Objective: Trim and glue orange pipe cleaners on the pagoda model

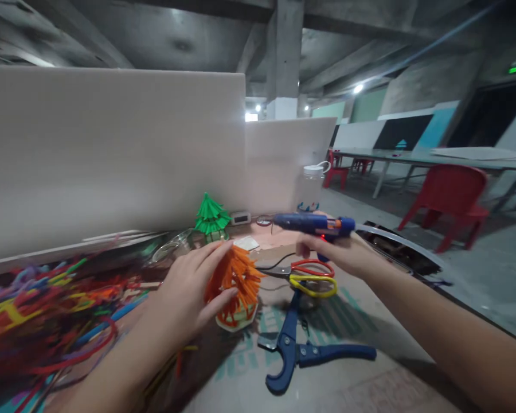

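My left hand (pixel 193 281) is closed around an orange pipe-cleaner tree (pixel 245 278) with layered fringes, its pale many-sided base tilted toward me. In my right hand (pixel 333 246) is a blue glue gun (pixel 303 222), held up with its nozzle pointing left; a small red light glows near the grip. Below the glue gun lie scissors (pixel 313 278) with one red and one yellow handle loop. Nearer to me rests an open blue pipe cutter (pixel 289 344). A green tree (pixel 212 217) of similar build stands behind my left hand.
Colourful pipe cleaners (pixel 60 310) are heaped at the left, blurred. White panels (pixel 112 149) rise behind the cardboard-covered table (pixel 327 378). A clear bottle (pixel 310 189) with a white lid stands at the back right. Red chairs (pixel 449 198) are farther off.
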The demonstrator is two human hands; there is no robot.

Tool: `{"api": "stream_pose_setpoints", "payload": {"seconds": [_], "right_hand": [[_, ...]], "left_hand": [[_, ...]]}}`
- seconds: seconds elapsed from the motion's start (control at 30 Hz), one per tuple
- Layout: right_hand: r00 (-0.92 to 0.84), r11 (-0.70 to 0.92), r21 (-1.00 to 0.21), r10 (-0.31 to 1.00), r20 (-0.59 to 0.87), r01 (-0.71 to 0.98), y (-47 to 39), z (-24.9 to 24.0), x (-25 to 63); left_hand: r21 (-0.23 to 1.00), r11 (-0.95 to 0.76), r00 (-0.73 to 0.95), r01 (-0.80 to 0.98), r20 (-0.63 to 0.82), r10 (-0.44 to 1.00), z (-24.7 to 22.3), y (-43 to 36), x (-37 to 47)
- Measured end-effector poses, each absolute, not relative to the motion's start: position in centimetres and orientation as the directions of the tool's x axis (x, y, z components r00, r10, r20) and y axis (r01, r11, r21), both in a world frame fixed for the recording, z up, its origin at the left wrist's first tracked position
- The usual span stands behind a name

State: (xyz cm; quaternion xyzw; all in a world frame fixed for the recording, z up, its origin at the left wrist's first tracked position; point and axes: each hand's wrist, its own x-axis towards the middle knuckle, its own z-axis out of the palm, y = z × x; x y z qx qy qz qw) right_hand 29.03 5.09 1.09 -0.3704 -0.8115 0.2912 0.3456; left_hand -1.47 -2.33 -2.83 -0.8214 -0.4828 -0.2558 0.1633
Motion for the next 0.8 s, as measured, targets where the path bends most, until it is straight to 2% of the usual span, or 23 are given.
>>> {"api": "stream_pose_setpoints", "payload": {"seconds": [0.1, 0.27, 0.4, 0.53, 0.67, 0.8], "right_hand": [[-0.388, 0.388, -0.778, 0.899, 0.202, 0.494, 9.4, 0.3, 29.0], [-0.361, 0.307, -0.732, 0.928, 0.089, 0.608, 16.3, -2.9, 26.8], [-0.359, 0.290, -0.660, 0.933, 0.033, 0.693, 18.6, -4.7, 24.5], [-0.424, 0.339, -0.611, 0.906, 0.007, 0.715, 18.4, -5.6, 22.7], [-0.457, 0.408, -0.496, 0.889, 0.024, 0.766, 18.0, -5.5, 22.1], [-0.446, 0.425, -0.285, 0.895, -0.010, 0.859, 18.4, -4.9, 22.9]], "left_hand": [[-0.041, -0.478, 0.408, 0.877, 0.588, 0.698, -3.1, -2.2, -1.5], [-0.020, -0.417, 0.350, 0.909, 0.580, 0.736, -3.2, -2.5, -0.9], [-0.003, -0.418, 0.345, 0.908, 0.570, 0.746, -3.2, -2.5, -0.7], [-0.013, -0.428, 0.358, 0.904, 0.570, 0.739, -3.1, -2.5, -0.8], [-0.004, -0.421, 0.349, 0.907, 0.567, 0.746, -3.0, -2.5, -0.6], [0.013, -0.418, 0.337, 0.908, 0.569, 0.750, -2.9, -2.6, -0.5]]}}
